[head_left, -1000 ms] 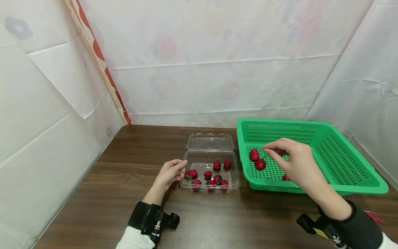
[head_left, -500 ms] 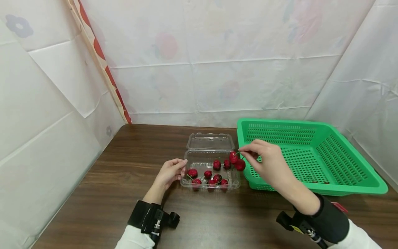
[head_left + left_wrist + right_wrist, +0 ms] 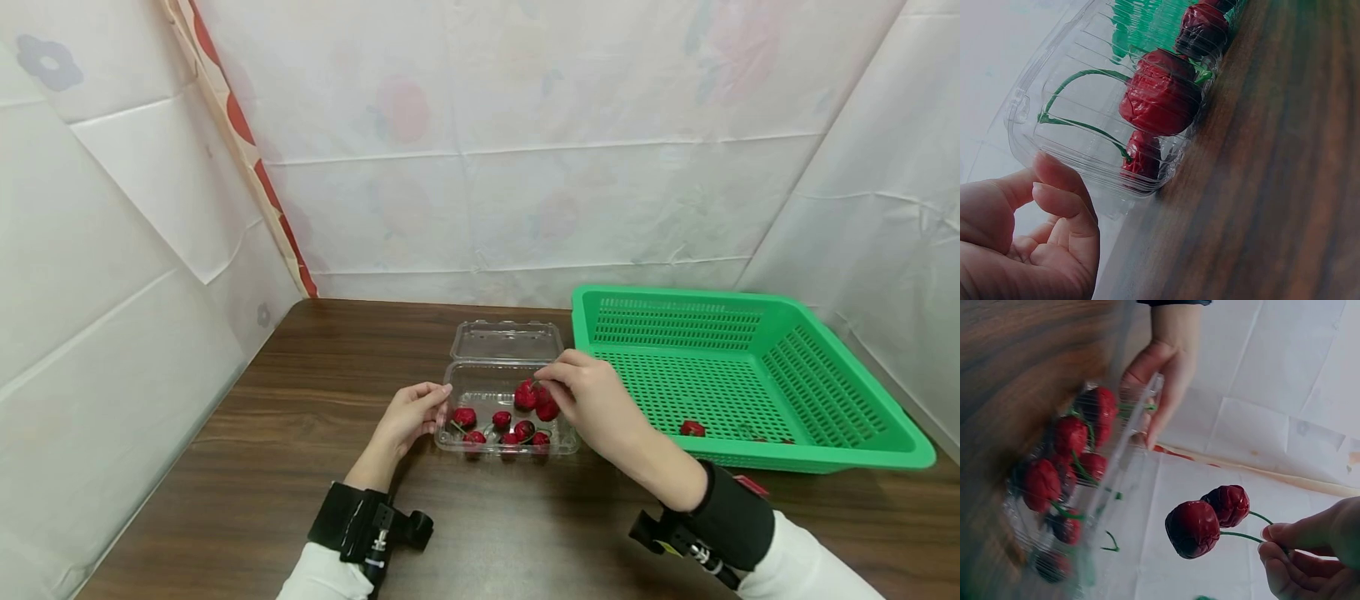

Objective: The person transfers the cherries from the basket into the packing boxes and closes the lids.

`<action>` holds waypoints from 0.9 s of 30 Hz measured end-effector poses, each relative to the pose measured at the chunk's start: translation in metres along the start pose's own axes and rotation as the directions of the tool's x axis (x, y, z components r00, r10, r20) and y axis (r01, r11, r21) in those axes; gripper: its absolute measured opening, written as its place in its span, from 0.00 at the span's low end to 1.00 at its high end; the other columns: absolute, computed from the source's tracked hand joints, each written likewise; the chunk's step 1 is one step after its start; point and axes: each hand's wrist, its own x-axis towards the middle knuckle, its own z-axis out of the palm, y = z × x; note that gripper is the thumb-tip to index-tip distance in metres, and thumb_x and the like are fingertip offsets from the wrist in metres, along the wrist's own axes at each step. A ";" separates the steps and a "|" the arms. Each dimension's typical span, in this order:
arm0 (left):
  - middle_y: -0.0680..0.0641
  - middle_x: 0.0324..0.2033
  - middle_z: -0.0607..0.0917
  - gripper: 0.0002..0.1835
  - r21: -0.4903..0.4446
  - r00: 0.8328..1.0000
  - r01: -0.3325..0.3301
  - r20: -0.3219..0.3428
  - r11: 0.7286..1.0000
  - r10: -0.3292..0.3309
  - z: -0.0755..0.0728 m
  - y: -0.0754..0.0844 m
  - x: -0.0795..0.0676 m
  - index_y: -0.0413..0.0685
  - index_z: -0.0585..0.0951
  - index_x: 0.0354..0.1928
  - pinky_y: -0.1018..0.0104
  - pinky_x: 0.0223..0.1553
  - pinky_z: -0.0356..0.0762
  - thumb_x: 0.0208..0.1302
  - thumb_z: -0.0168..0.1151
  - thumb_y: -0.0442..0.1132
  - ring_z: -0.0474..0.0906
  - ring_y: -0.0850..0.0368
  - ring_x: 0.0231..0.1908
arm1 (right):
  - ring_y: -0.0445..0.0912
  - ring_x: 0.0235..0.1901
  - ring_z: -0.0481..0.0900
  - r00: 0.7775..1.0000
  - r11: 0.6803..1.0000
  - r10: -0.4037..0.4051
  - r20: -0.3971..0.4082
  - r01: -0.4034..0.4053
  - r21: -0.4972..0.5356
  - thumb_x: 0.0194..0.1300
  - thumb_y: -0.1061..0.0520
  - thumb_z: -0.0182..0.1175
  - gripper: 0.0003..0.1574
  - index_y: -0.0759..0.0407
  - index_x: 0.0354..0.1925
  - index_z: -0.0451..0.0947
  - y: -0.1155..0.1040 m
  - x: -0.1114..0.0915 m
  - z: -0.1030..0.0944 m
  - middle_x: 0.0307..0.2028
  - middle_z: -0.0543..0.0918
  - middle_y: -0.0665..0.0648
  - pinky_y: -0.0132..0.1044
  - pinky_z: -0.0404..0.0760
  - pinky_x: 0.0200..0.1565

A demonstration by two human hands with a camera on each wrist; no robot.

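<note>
So we've got the right hand pinching a pair of cherries by their thin green stems, thumb against fingertips, which shows best in the right wrist view. The two fruits hang free from the grip, one partly in front of the other, and from the head camera we see them over the right side of the clear container.

Over on the other side, the left hand has thumb and bent fingers pinching that container's left edge. We can see several loose cherries lying inside, most of them toward the near wall, and up close in the left wrist view their skins look wrinkly and shiny, with a green stem looping out beside one. The lid is tipped back on the far side.

Just right of the container we've got a green basket, with one red cherry near its front wall and some red bits mostly hidden by the rim. It all sits on a dark wood-grain surface. Both wrists wear black bands over white sleeves, and pale printed sheets hang around the back and sides.
</note>
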 end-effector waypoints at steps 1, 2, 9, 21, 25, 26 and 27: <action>0.52 0.17 0.73 0.13 0.001 1.000 0.000 0.000 1.000 0.000 0.000 0.000 0.000 0.32 0.71 0.37 0.73 0.17 0.65 0.62 0.54 0.39 0.67 0.63 0.15 | 0.40 0.20 0.70 1.000 1.000 0.005 0.009 -0.005 -0.006 0.50 0.70 0.63 0.05 0.65 0.30 0.81 0.000 0.000 0.003 0.24 0.75 0.53 0.26 0.69 0.22; 0.52 0.17 0.73 0.13 0.001 1.000 -0.001 0.000 1.000 0.001 0.000 0.000 0.000 0.32 0.71 0.37 0.73 0.17 0.65 0.62 0.54 0.39 0.67 0.63 0.15 | 0.40 0.20 0.70 1.000 1.000 0.010 0.017 -0.010 -0.011 0.50 0.69 0.63 0.05 0.65 0.30 0.81 0.000 0.000 0.005 0.24 0.75 0.53 0.26 0.69 0.22; 0.51 0.17 0.73 0.11 0.006 1.000 -0.002 -0.001 1.000 0.002 -0.001 -0.001 0.000 0.36 0.71 0.34 0.73 0.17 0.65 0.62 0.55 0.40 0.67 0.63 0.15 | 0.41 0.20 0.72 0.998 0.998 0.031 0.047 -0.028 -0.053 0.50 0.69 0.63 0.04 0.66 0.29 0.80 0.002 -0.001 0.024 0.23 0.73 0.53 0.26 0.71 0.23; 0.51 0.17 0.73 0.13 0.017 1.000 0.001 -0.003 1.000 -0.001 0.000 0.001 -0.001 0.34 0.71 0.36 0.73 0.17 0.66 0.62 0.54 0.40 0.67 0.63 0.16 | 0.44 0.25 0.71 0.987 0.970 0.041 0.157 -0.001 -0.244 0.45 0.74 0.63 0.09 0.67 0.29 0.80 0.005 -0.004 0.043 0.22 0.70 0.54 0.32 0.73 0.27; 0.51 0.17 0.73 0.14 0.018 1.000 0.002 -0.001 1.000 -0.002 0.000 0.001 -0.001 0.31 0.71 0.38 0.73 0.17 0.65 0.62 0.54 0.40 0.67 0.62 0.16 | 0.45 0.26 0.73 0.977 0.956 0.059 0.206 0.004 -0.292 0.45 0.73 0.64 0.08 0.67 0.29 0.80 0.004 -0.005 0.048 0.22 0.70 0.55 0.33 0.75 0.29; 0.51 0.17 0.73 0.15 0.016 1.000 0.003 0.000 1.000 -0.003 0.000 0.001 -0.001 0.31 0.70 0.38 0.73 0.17 0.65 0.62 0.55 0.40 0.67 0.62 0.16 | 0.45 0.27 0.73 0.975 0.953 0.062 0.212 0.005 -0.304 0.46 0.73 0.63 0.08 0.67 0.29 0.80 0.005 -0.006 0.049 0.23 0.71 0.55 0.33 0.75 0.29; 0.51 0.17 0.73 0.15 0.016 1.000 0.003 0.001 1.000 -0.003 0.000 0.002 -0.002 0.31 0.70 0.38 0.73 0.17 0.65 0.62 0.55 0.40 0.67 0.62 0.16 | 0.46 0.27 0.73 0.974 0.948 0.065 0.219 0.009 -0.319 0.47 0.72 0.63 0.07 0.67 0.29 0.80 0.005 -0.006 0.051 0.23 0.71 0.55 0.33 0.75 0.30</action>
